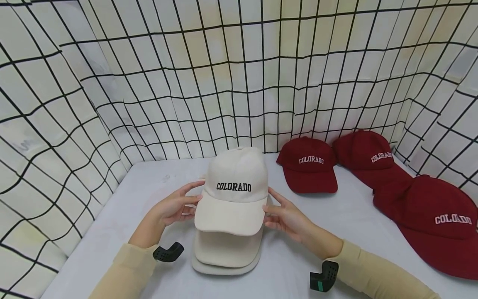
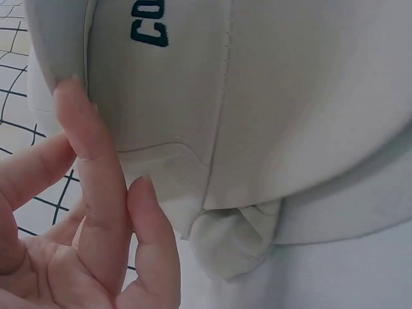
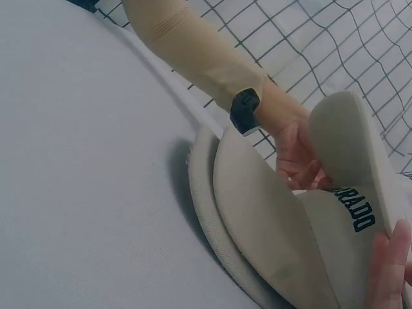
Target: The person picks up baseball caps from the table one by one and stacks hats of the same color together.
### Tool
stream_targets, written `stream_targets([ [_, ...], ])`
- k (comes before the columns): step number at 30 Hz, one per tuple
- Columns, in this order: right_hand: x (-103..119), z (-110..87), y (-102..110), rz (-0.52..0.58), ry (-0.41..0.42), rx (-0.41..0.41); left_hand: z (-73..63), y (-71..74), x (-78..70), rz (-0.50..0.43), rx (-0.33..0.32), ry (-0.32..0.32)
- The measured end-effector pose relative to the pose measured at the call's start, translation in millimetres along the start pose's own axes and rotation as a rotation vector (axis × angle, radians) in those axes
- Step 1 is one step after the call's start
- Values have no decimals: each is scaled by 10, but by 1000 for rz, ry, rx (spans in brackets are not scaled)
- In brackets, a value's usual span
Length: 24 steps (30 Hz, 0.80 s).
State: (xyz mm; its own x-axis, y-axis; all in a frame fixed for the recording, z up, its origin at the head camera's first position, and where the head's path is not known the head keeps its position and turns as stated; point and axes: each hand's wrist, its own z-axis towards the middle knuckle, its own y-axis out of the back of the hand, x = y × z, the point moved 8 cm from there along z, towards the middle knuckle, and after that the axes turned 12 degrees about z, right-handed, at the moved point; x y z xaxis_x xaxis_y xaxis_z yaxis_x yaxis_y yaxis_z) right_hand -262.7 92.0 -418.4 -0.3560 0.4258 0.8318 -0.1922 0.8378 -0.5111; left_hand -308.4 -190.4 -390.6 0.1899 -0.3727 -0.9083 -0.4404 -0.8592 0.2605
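A cream baseball cap (image 1: 237,168) with black COLORADO lettering sits uppermost on a stack, tilted so its brim stands above the brims of two cream caps (image 1: 228,249) underneath. My left hand (image 1: 177,206) holds the top cap at its left side, fingertips at the brim's edge. On the opposite side, my right hand (image 1: 287,216) grips it where brim and crown meet. The left wrist view shows the lettered front of the cap below (image 2: 174,84) close beside my fingers. Seen from the right wrist, the raised brim (image 3: 344,132) is apart from the lower brims (image 3: 257,206).
Three dark red COLORADO caps lie to the right: one at the back (image 1: 309,158), another beside it (image 1: 366,153), and a third (image 1: 429,207) nearer. A white-covered table (image 1: 149,182) carries everything. Black netting (image 1: 239,74) over white walls encloses the back and sides.
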Motion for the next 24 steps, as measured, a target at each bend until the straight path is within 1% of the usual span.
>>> stream_targets([
  [3,-10,-8,-17,-16,7,26,-15,-4,38,4,7,3],
  [7,-73,-12,-18,-41,-15,40,-30,-4,79,25,7,5],
  [11,-148,-10,-1,-61,-41,38,-35,6,114,46,-4,8],
  [16,-200,-6,17,-80,-50,25,-34,2,169,51,-2,16],
  [19,-217,-12,22,-101,-59,28,-41,-24,212,56,20,24],
  [24,-210,-41,62,-148,-72,27,-44,-98,247,58,85,20],
])
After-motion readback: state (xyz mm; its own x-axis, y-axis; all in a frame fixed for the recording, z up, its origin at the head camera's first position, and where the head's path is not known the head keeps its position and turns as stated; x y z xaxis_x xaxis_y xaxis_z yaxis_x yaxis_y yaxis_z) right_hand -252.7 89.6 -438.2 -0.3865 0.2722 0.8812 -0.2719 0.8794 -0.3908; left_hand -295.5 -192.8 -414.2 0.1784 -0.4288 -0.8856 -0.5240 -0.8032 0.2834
